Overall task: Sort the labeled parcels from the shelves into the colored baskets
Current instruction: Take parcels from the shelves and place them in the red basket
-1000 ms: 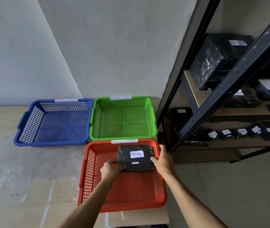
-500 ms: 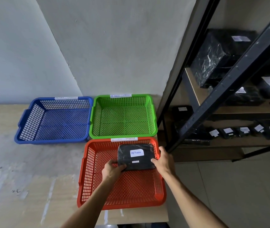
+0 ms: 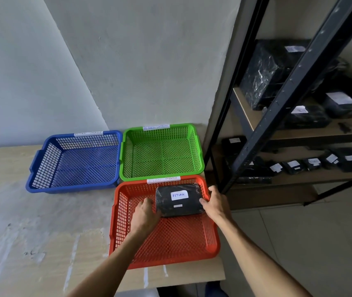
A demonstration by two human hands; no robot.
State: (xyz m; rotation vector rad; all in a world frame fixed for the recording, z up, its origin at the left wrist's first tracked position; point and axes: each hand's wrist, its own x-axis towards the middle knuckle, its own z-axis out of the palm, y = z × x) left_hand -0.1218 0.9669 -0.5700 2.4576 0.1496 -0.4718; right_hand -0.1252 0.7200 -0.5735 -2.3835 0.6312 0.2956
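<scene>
Fingers [image 3: 157, 211] of both hands gripping black parcel [image 3: 179, 200], inside red basket [image 3: 170, 239]

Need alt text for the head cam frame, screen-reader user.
Two bare hands, left hand and right hand, hold a black wrapped parcel labelled RETURN over a red plastic mesh basket on a wooden table. Blue and green baskets sit behind.

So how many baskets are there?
3: a blue basket at the back left, a green basket right beside it, and a red basket in front holding a black parcel.
</scene>
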